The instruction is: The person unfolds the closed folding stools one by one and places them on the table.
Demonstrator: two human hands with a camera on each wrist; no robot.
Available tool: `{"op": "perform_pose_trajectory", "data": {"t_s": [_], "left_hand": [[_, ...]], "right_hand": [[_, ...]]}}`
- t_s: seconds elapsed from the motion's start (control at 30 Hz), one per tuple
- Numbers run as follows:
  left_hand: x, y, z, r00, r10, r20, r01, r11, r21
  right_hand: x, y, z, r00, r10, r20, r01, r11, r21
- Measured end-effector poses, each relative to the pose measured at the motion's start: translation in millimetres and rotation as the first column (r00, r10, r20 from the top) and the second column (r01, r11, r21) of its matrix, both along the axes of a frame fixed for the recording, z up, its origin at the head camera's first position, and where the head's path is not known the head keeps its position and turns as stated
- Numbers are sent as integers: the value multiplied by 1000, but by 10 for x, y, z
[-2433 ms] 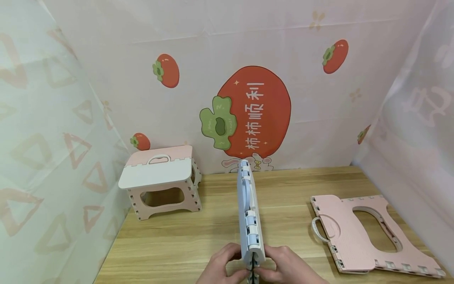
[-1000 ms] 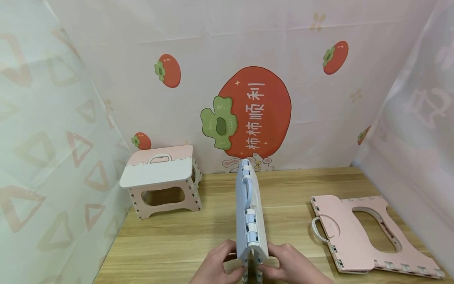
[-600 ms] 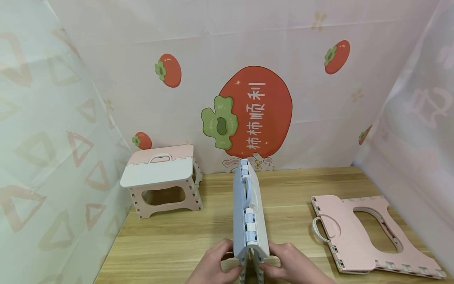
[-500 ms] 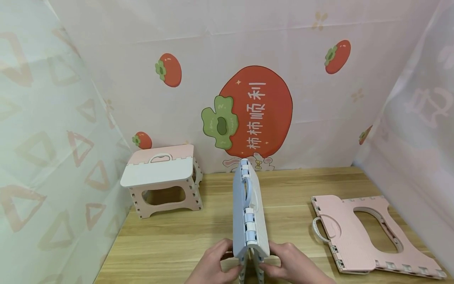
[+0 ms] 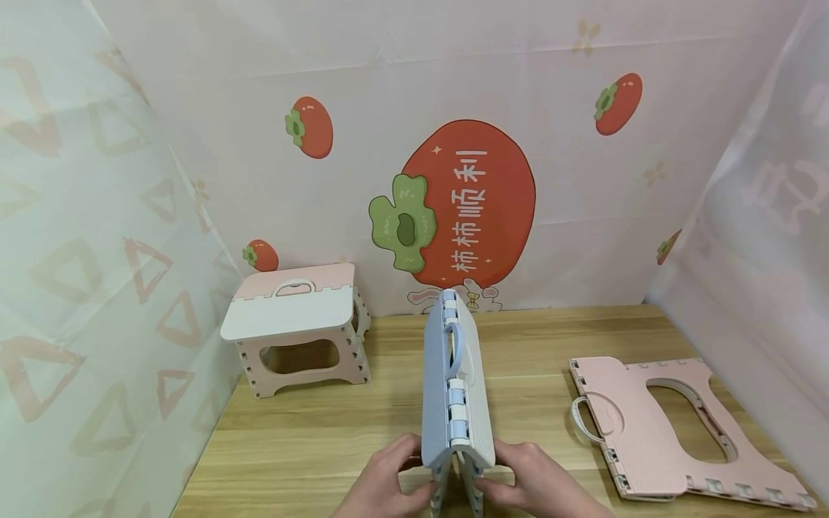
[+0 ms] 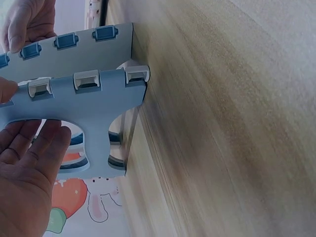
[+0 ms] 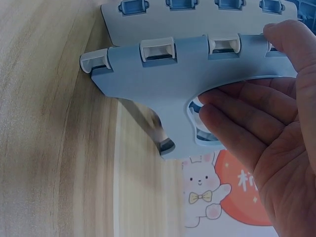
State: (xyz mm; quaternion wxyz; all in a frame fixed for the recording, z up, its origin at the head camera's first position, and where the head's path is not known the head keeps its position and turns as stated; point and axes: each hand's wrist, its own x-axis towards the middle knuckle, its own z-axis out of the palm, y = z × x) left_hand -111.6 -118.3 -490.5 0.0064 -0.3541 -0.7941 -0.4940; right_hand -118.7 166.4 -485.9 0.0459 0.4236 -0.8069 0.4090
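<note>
The blue-and-white stool (image 5: 437, 403) is at the lower center of the head view, half folded: its two top halves slope like a steep roof, blue toward the left of the frame and white toward the right, with the hinge as the ridge. A handle (image 5: 460, 345) stands up along that ridge. Beneath, the leg panels show a narrow gap between them.

The left hand (image 5: 388, 478) and right hand (image 5: 537, 482), at the bottom of the frame, both grip the stool, one on each side. In each wrist view the fingers reach into the cutout of a leg panel, with the thumb at the panel's hinged edge. The cutouts presumably serve as handholds here, and taking opposite sides seems to keep the stool balanced and both leg panels under control. The feet are down by the wooden table (image 5: 311, 446); whether all of them touch it, I cannot tell.

At the left of the head view, a pink-and-white stool (image 5: 285, 314) stands unfolded on its legs near the back wall (image 5: 570, 180), its handle lying over the top. At the lower right, a pink stool (image 5: 637, 424) lies folded flat, probably the steadiest way for it to rest. Both are well apart from the middle one, which leaves the hands working room around it.
</note>
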Motion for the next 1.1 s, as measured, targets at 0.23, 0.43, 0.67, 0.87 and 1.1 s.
{"op": "perform_pose_trajectory", "data": {"t_s": [0.23,0.43,0.67,0.87,1.1], "left_hand": [[-11,-20,7,999,5,-38,-5,1000,4],[-26,-40,-2,998,23,-55,-23,1000,1],[-39,-65,-13,996,30,-81,-31,999,-11],[-52,-87,-22,994,33,-108,-34,999,-10],[-51,-100,-10,992,46,-120,-47,999,-3]], "right_hand": [[-2,8,20,1000,-11,7,11,1000,8],[-4,16,26,1000,-4,21,4,1000,11],[-10,29,11,1000,-17,6,17,1000,20],[-11,29,-7,998,-27,-59,28,1000,11],[-17,35,-12,993,-40,-111,41,999,0]]}}
